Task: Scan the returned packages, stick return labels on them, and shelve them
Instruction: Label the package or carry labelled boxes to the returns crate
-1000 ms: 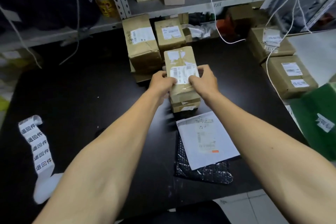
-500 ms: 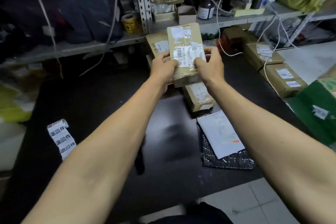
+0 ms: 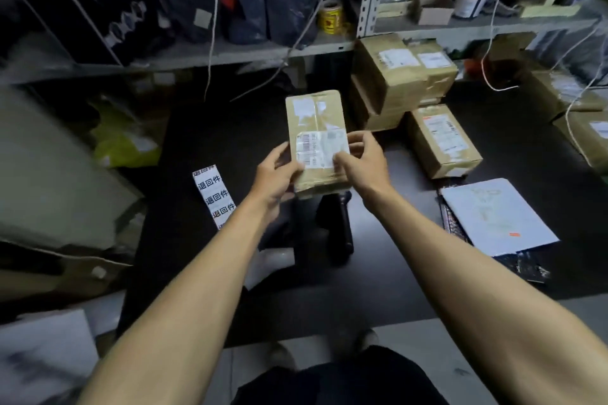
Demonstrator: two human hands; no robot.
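Observation:
I hold a long brown cardboard package [image 3: 314, 122] with a white barcode label above the black table [image 3: 204, 128]. My left hand [image 3: 274, 174] grips its left edge and my right hand [image 3: 363, 163] grips its right edge, thumb on the label. A strip of white return labels [image 3: 214, 196] with black characters lies on the table just left of my left arm. A dark handheld scanner [image 3: 342, 230] lies on the table below the package.
Several taped brown boxes [image 3: 394, 76] are stacked at the back right, one more [image 3: 442, 140] lying in front. A white mailer [image 3: 496, 217] lies over a dark bag at the right. Grey metal shelves [image 3: 250, 54] behind carry bags, a yellow tape roll [image 3: 330, 17] and hanging cables.
Both hands lifted the package off the box below it and carried it left and toward me; my view swung left, showing the label strip and scanner nearer the middle.

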